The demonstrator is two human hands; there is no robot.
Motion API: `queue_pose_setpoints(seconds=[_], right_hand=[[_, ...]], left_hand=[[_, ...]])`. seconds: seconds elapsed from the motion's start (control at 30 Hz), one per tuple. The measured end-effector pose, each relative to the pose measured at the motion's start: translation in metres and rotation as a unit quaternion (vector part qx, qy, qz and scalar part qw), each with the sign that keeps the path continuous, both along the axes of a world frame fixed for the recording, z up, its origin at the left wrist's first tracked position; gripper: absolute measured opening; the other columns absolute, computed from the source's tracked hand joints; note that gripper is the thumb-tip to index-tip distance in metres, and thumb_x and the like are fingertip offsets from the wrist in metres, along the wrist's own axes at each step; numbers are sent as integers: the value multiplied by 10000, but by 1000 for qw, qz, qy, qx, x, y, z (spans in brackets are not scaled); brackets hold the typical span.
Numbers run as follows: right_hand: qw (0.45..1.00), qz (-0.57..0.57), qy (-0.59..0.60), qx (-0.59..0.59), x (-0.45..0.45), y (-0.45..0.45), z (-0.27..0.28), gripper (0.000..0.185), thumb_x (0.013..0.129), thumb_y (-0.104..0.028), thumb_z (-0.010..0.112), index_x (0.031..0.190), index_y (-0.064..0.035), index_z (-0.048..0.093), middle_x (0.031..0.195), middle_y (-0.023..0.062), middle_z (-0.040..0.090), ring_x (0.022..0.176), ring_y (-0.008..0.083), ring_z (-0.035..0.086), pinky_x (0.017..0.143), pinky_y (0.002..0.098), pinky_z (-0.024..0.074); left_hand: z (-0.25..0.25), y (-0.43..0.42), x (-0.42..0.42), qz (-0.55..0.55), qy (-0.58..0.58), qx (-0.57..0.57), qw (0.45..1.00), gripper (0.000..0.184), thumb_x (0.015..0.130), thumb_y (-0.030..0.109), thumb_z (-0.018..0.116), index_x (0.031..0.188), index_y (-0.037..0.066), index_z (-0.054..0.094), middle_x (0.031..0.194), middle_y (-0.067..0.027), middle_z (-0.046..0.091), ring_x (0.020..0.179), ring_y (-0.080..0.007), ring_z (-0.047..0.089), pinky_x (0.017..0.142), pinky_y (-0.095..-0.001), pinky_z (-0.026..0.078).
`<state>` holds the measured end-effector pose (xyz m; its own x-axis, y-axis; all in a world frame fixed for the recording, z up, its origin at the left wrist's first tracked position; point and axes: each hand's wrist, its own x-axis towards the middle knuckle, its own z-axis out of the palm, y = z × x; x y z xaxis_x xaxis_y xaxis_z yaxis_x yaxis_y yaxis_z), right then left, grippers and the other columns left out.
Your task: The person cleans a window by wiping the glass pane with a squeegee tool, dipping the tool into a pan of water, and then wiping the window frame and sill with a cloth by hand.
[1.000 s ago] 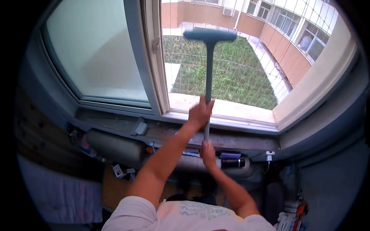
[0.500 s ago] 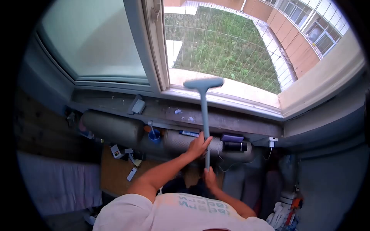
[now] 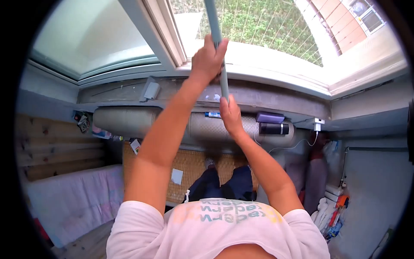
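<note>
My left hand [image 3: 208, 61] is wrapped round the upper part of a long grey-green handle of a window squeegee [image 3: 213, 19], in front of the open window. Lower on the same handle, my right hand [image 3: 231, 115] grips near its bottom end. The squeegee's head is out of view above the frame. Both arms are stretched upward, and the pole leans slightly left towards its top. Below the hands runs the concrete windowsill [image 3: 276, 94], with white flecks beside the pole.
A frosted pane [image 3: 95, 43] stands left of the opening; wire bars [image 3: 258, 26] cross it outside. On the long padded roll [image 3: 129, 118] lie a purple case [image 3: 270, 117], a black cylinder [image 3: 274, 128] and a blue tube [image 3: 212, 115]. A charger [image 3: 318, 125] with a white cable is at right.
Both hands have moved up and forward with the squeegee, whose head has left the view at the top. My arms are straighter, and the camera's view has shifted downward.
</note>
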<state>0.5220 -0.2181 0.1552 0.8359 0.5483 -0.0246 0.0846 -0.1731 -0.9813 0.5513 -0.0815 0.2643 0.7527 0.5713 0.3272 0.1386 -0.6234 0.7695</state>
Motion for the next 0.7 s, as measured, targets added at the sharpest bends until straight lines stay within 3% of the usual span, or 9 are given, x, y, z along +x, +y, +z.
queue_pose_setpoints(seconds=[0.13, 0.2, 0.3, 0.37, 0.47, 0.5, 0.6, 0.7], right_hand=[[992, 2, 74, -105, -29, -39, -85, 323, 848, -343, 407, 818, -22, 432, 679, 212, 510, 664, 383, 510, 595, 413, 385], [990, 3, 28, -138, -48, -66, -149, 348, 845, -366, 399, 834, -21, 446, 701, 233, 517, 700, 413, 506, 604, 428, 382], [972, 29, 114, -205, -74, -99, -169, 363, 843, -374, 398, 813, -16, 447, 698, 246, 515, 711, 424, 502, 604, 441, 378], [967, 30, 132, -215, -87, -114, -174, 371, 843, -375, 400, 787, -11, 440, 680, 241, 511, 694, 416, 507, 597, 440, 378], [961, 53, 188, -196, -99, -128, -168, 370, 844, -368, 407, 770, -7, 439, 666, 233, 507, 677, 403, 513, 591, 434, 381], [973, 62, 130, -179, -102, -131, -148, 333, 864, -342, 399, 735, -36, 407, 522, 45, 434, 445, 118, 425, 413, 283, 336], [975, 81, 134, -159, -113, -142, -124, 336, 864, -340, 401, 720, -36, 406, 510, 36, 422, 453, 108, 423, 413, 281, 335], [970, 131, 82, -189, -91, -146, -94, 336, 839, -349, 433, 768, -21, 442, 597, 182, 495, 583, 339, 498, 522, 410, 377]], left_hand=[[-126, -22, -20, 3, 67, -39, 997, 451, 808, 457, 374, 964, 34, 402, 667, -210, 563, 695, -403, 541, 634, -486, 397], [-182, -39, -36, 19, 118, -94, 988, 448, 809, 452, 376, 975, 36, 402, 685, -217, 564, 704, -409, 537, 645, -495, 392], [-241, -61, -62, 40, 197, -123, 972, 423, 809, 435, 396, 970, 45, 409, 689, -215, 565, 696, -406, 540, 636, -485, 398], [-255, -69, -72, 39, 224, -160, 961, 408, 806, 428, 412, 955, 48, 417, 686, -209, 565, 690, -397, 546, 627, -471, 406], [-221, -78, -85, 36, 219, -219, 950, 395, 802, 424, 430, 917, 46, 431, 678, -201, 563, 685, -375, 557, 611, -445, 416], [-215, -81, -92, 41, 212, -227, 950, 392, 802, 422, 431, 902, 43, 435, 676, -200, 562, 687, -365, 561, 605, -439, 416], [-207, -94, -107, 68, 111, -232, 964, 329, 819, 366, 451, 840, 38, 435, 637, -146, 536, 603, -260, 555, 546, -383, 412], [-197, -92, -117, 136, 73, -275, 949, 298, 833, 321, 465, 803, 27, 429, 592, -67, 471, 524, -167, 472, 513, -326, 401]])
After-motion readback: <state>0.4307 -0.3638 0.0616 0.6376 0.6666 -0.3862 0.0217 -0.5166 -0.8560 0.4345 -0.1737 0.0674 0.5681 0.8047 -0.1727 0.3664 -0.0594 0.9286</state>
